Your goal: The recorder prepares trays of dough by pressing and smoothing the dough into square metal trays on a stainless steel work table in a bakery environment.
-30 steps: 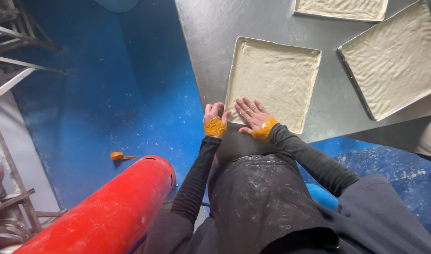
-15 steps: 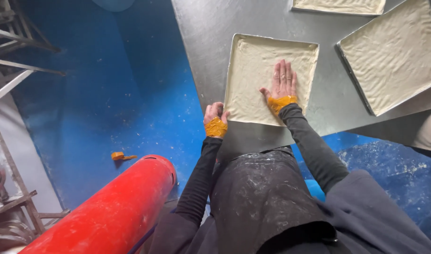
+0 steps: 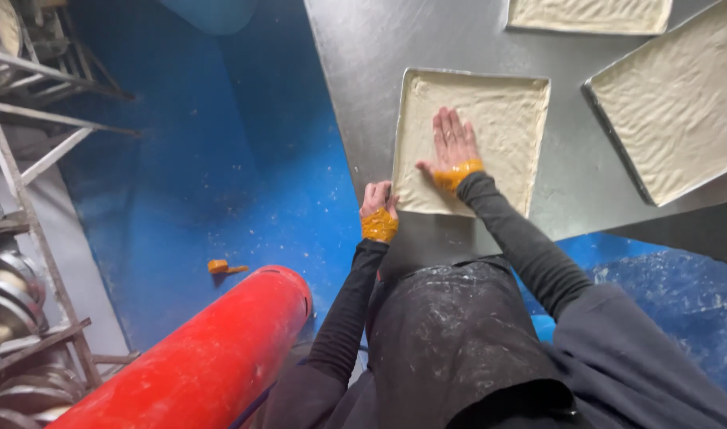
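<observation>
At frame centre, the right hand [image 3: 452, 144] lies open and flat on the dough [image 3: 490, 127] in the tray [image 3: 401, 111], the left hand [image 3: 377, 201] pinches its near corner; pressing evenly toward the edges seems wise, avoiding tears.

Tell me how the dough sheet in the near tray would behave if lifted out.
The dough sheet is probably floppy: it lies thin and wrinkled, filling its tray. It likely dents easily under the flat right hand. It may cling rather than slide.
</observation>
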